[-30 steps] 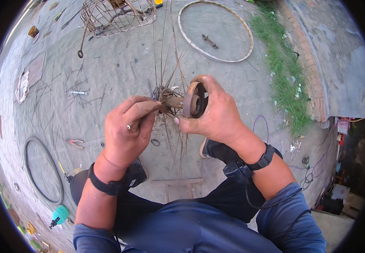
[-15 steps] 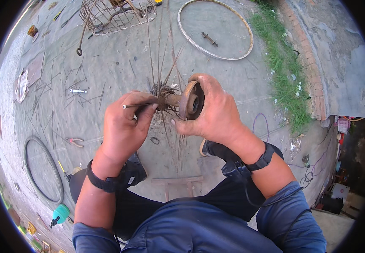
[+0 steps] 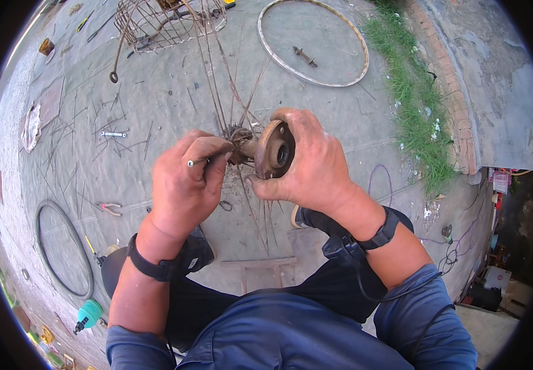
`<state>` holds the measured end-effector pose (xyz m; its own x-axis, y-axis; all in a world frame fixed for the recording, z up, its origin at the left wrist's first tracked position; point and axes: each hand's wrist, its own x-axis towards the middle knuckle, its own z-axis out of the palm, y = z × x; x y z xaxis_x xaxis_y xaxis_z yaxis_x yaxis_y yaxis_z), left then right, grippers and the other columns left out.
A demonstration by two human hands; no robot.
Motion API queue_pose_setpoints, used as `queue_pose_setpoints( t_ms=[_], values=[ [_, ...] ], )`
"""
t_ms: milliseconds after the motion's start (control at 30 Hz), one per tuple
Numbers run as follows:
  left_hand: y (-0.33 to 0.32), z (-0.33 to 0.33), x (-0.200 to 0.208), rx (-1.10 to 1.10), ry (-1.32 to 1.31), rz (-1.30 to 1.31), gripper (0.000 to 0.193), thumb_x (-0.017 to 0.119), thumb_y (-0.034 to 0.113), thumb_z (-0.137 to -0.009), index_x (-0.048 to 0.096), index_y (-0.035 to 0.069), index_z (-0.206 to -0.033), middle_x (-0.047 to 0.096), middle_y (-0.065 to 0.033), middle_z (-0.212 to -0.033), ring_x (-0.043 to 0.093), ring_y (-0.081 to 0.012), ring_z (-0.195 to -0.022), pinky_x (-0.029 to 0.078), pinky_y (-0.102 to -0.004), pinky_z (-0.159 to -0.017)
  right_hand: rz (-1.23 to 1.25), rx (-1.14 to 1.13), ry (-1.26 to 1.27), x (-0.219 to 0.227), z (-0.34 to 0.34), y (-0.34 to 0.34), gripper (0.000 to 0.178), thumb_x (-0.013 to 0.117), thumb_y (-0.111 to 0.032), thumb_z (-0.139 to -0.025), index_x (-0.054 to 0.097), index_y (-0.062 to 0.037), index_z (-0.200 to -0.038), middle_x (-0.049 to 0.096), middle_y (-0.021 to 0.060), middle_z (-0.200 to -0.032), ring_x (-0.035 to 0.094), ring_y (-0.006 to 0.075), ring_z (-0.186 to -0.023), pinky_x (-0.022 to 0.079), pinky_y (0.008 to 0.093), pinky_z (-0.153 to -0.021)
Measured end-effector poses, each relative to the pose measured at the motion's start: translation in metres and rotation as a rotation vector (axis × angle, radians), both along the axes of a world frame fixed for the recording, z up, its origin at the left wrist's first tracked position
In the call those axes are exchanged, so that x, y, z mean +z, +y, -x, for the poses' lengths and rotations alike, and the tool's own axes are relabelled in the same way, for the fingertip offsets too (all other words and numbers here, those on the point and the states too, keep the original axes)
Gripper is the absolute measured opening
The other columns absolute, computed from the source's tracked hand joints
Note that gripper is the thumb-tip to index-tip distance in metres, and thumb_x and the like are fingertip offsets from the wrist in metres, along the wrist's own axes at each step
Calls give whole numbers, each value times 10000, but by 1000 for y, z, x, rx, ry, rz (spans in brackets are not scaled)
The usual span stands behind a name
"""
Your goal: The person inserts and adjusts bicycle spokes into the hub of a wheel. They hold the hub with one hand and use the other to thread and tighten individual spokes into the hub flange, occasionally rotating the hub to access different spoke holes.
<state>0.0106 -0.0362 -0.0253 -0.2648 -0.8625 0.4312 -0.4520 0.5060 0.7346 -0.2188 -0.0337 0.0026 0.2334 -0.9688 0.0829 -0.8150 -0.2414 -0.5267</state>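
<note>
A rusty wheel hub [image 3: 272,150] with a wide drum-like flange is held up in front of me. My right hand [image 3: 319,161] is closed round the wide flange, thumb below and fingers over its top. Long rusty spokes [image 3: 212,74] fan out from the hub's narrower left end, upward and down toward the ground. My left hand [image 3: 183,179] pinches a thin metal rod [image 3: 191,163], likely a spoke, at that left end. The rod's light tip points out toward me, while its other end is hidden by my fingers and the hub.
Beyond lie a bare wheel rim [image 3: 365,55] with an axle [image 3: 305,57] inside and a wire basket [image 3: 155,31]. Loose spokes, a wrench [image 3: 113,134], pliers [image 3: 109,208], a tyre [image 3: 40,246] and a teal bottle [image 3: 89,313] are on the left. Grass [image 3: 411,105] edges the right.
The hub has turned a little in my hands, so its flange faces me more. The upper spokes have swung left, and the rod's tip has shifted slightly right and down.
</note>
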Motion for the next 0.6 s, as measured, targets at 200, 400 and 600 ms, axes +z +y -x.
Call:
queue_pose_setpoints(
  t_ms=[200,400,600],
  values=[
    [0,-3,1,49,152,-424,81,771,-20,-931,730,12,-993,741,-137,-927,740,-310,-819,578,-356,-705,-37,4,-6,-1,0,2,950,944,-463,-563,541,-84,-1335,624,181,-1165,702,417,-992,611,499,-798],
    [0,0,-4,50,144,-195,119,781,-27,-918,712,30,-996,727,-124,-912,726,-294,-791,570,-365,-691,-8,-8,1,2,0,-2,962,951,-453,-561,538,-86,-1349,620,188,-1149,708,429,-946,611,510,-791],
    [-1,2,-2,30,40,-46,156,776,-51,-887,691,41,-980,715,-118,-910,714,-332,-784,562,-391,-670,16,31,26,-1,1,0,978,955,-454,-556,534,-95,-1362,616,185,-1134,714,428,-888,614,511,-752]
  ],
)
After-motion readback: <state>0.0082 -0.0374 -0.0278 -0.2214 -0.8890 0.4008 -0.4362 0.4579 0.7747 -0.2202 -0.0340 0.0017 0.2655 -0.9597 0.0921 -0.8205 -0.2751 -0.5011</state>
